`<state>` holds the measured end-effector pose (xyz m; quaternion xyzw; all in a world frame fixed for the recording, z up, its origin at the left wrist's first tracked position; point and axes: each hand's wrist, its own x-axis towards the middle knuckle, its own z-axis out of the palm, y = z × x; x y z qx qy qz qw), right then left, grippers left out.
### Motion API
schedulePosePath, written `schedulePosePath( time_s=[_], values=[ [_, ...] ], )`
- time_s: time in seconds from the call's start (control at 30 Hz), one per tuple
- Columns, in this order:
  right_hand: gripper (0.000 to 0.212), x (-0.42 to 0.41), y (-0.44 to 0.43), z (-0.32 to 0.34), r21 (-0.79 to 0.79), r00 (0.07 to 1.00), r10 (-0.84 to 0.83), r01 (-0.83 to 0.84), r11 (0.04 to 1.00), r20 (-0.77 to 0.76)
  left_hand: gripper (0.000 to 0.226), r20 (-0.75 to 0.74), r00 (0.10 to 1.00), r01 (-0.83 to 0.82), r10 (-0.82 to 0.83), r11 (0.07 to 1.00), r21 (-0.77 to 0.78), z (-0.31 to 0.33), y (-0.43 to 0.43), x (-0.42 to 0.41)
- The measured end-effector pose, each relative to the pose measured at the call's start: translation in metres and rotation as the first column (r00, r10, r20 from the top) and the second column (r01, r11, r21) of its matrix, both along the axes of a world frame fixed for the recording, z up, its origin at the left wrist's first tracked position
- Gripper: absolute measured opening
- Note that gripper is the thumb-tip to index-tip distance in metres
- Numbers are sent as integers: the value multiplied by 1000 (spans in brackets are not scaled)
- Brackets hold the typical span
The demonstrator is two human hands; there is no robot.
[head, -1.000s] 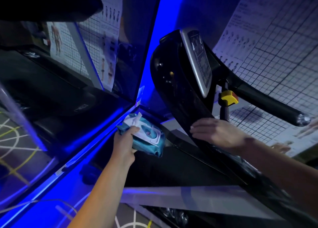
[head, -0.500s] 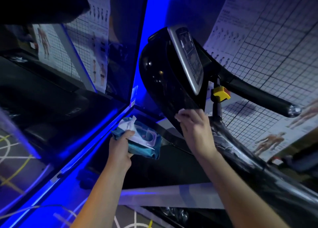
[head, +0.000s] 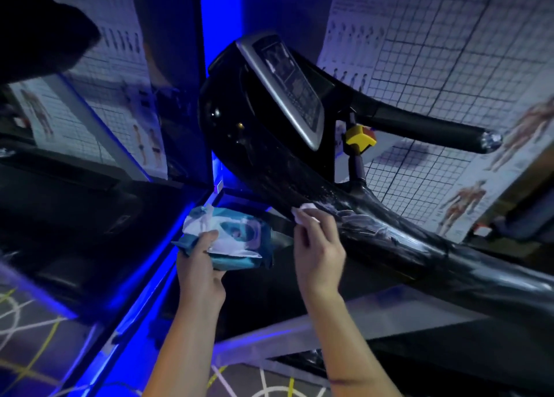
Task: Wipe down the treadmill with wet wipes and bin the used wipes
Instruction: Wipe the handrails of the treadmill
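Observation:
The black treadmill [head: 257, 144] fills the middle, its console screen [head: 287, 88] tilted at the top and a long glossy handrail [head: 389, 231] running down to the right. My right hand [head: 317, 246] presses a white wet wipe [head: 305, 212] against the lower left side of that rail; wet streaks show on the rail beside it. My left hand [head: 201, 261] grips a teal pack of wet wipes [head: 236, 240], held just left of the rail with its flap lid up and a white wipe poking out.
A yellow safety key block [head: 359, 137] sits under the console, and a second black handrail [head: 434, 123] reaches right. Gridded anatomy posters [head: 449, 52] cover the walls. A blue-lit strip [head: 156, 264] runs along the floor edge at left. A silver frame bar [head: 329, 327] crosses below.
My right hand slid down from the console's lower edge onto the handrail, the wipe now showing at its fingertips. The left hand with the pack stayed roughly in place.

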<state>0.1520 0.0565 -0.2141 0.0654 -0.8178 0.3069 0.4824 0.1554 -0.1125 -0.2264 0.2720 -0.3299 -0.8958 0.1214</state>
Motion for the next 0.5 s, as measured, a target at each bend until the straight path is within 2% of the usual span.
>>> schedulePosePath(
  time_s=[0.13,0.4,0.5],
  values=[
    [24,-10,10,-3,-82,999,-39,41,996,20,52,-13,1000,-10,10,999,-33,2,1,-2],
    [16,0,53,-4,-188,949,-306,287,939,-79,54,-113,991,-81,75,996,-48,9,13,5],
    [15,-2,34,16,-192,956,-258,230,954,-138,52,-134,986,-102,95,993,-50,13,13,7]
  ],
)
